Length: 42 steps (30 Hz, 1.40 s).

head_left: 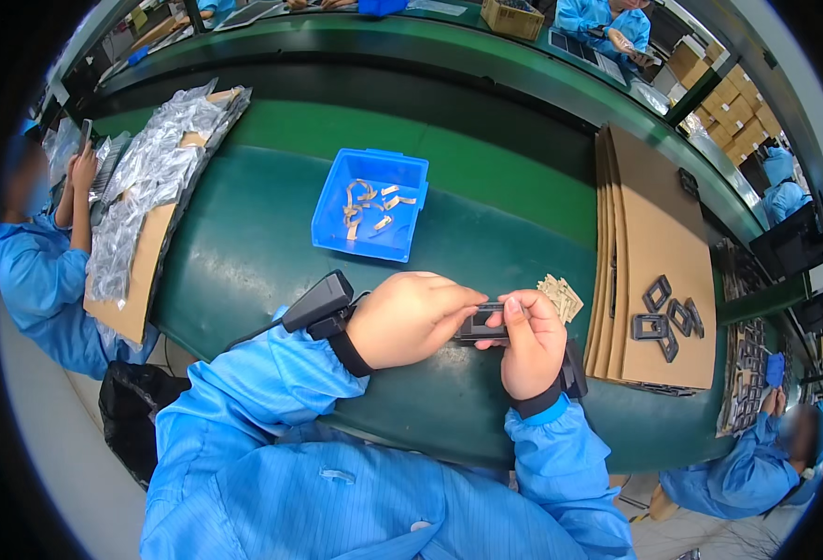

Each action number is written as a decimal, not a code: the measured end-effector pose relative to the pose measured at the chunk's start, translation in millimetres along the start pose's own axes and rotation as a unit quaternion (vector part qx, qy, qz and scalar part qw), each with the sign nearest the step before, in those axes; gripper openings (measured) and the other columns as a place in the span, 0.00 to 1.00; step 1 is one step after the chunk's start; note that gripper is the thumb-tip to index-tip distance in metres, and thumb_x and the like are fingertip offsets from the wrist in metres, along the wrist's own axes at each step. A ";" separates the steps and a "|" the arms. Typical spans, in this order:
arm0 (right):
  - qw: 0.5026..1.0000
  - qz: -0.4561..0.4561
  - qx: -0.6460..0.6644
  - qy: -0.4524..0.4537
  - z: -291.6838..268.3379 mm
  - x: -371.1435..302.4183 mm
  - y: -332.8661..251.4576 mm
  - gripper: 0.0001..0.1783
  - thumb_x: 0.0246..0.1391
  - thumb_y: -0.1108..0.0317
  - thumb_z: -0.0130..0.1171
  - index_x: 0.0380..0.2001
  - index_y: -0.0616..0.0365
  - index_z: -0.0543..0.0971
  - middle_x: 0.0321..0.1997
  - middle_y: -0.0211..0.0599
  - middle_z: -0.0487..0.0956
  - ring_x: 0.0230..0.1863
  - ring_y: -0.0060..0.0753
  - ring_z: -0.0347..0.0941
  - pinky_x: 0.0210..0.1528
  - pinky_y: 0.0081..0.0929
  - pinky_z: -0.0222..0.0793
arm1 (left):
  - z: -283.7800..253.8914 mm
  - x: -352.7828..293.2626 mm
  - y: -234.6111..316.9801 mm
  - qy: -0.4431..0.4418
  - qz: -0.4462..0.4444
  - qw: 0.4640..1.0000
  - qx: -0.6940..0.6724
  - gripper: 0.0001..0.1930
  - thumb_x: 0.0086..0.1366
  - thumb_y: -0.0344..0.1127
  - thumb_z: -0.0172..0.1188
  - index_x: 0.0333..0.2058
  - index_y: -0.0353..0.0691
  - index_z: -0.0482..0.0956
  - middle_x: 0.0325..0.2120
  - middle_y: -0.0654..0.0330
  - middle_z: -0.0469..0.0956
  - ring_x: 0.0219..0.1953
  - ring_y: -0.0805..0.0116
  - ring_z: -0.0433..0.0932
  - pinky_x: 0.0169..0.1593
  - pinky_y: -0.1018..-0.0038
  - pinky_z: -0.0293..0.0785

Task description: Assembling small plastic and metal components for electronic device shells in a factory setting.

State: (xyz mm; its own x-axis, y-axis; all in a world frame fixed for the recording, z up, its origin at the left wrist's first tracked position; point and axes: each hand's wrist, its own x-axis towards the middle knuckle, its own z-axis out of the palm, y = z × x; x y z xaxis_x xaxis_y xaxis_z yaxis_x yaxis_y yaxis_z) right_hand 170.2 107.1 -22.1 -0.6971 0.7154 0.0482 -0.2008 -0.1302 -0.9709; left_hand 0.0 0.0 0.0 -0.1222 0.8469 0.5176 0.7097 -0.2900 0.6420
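Fingers of both hands pinch one small dark rectangular frame (pixel 482 323), held just above the green table (pixel 244 252) close in front of the person's chest. The left hand (pixel 410 317) closes over the frame's left end, its fingers curled and pressed together along the top edge, thumb hidden beneath. The right hand (pixel 530 342) grips the right end — the thumb lies flat on the upper face, the other fingers folded under it. How the frame's underside looks cannot be told, as the hands cover most of it.

Each wrist bears a black strap; on the left one sits a dark grey boxy device (pixel 317 301) with a cable trailing off toward the sleeve. Both forearms are in light blue smock sleeves.

Just beyond the right hand, touching nothing, lies a small fan of tan cardboard tabs (pixel 562 295). Farther up the table stands a blue plastic bin (pixel 370 204) with a scatter of tan strips inside. To the right, a stack of brown cardboard sheets (pixel 659 229) lies at a slant, and on its lower part rest several more dark frames (pixel 668 313) — some flat, some overlapping.

At the left edge of the table a cardboard sheet carries a heap of clear plastic bags (pixel 150 168). A person in blue (pixel 34 280) sits beside it; another in blue (pixel 757 462) works at the lower right, and a third (pixel 607 19) sits across the far conveyor.
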 end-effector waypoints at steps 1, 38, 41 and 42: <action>1.000 0.013 0.007 -0.004 -1.2 0.0 -0.2 0.12 0.73 0.63 0.50 0.46 0.62 0.75 0.36 0.37 0.78 0.36 0.24 0.79 0.30 0.24 0.83 | -0.3 0.5 2.5 0.000 -0.002 1.000 0.012 0.10 0.60 0.34 0.68 0.39 0.38 0.85 0.30 0.51 0.84 0.31 0.52 0.84 0.36 0.63 0.79; 0.892 -0.122 -0.257 0.351 -174.3 -66.4 -66.5 0.08 0.64 0.77 0.59 0.46 0.62 0.76 0.36 0.30 0.80 0.33 0.15 0.75 0.29 0.13 0.70 | -21.4 -8.4 -0.5 -0.263 0.046 0.948 0.173 0.21 0.55 0.45 0.72 0.43 0.40 0.79 0.39 0.59 0.78 0.47 0.57 0.76 0.50 0.63 0.76; 0.885 -0.066 -0.288 0.361 -206.8 -71.6 -46.8 0.08 0.63 0.75 0.61 0.44 0.65 0.77 0.32 0.29 0.79 0.30 0.16 0.74 0.30 0.16 0.70 | -16.9 -9.6 8.2 -0.235 0.059 0.959 0.150 0.23 0.54 0.42 0.73 0.46 0.40 0.79 0.43 0.58 0.77 0.50 0.56 0.75 0.51 0.63 0.77; 0.841 -0.110 -0.369 0.379 -205.3 -66.5 -45.4 0.09 0.61 0.73 0.64 0.43 0.64 0.78 0.31 0.30 0.79 0.30 0.20 0.74 0.31 0.20 0.71 | -17.2 -10.4 10.2 -0.235 0.060 0.959 0.150 0.23 0.54 0.42 0.73 0.46 0.40 0.79 0.43 0.58 0.77 0.50 0.56 0.75 0.51 0.63 0.77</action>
State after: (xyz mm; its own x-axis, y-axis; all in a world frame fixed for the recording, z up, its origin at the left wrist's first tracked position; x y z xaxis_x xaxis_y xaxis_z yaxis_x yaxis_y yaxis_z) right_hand 367.0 206.3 -29.4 -0.0037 0.9352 0.3541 0.4101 0.3244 -0.8524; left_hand -3.4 -19.5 10.9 0.2481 0.9432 0.2207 0.8755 -0.3159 0.3656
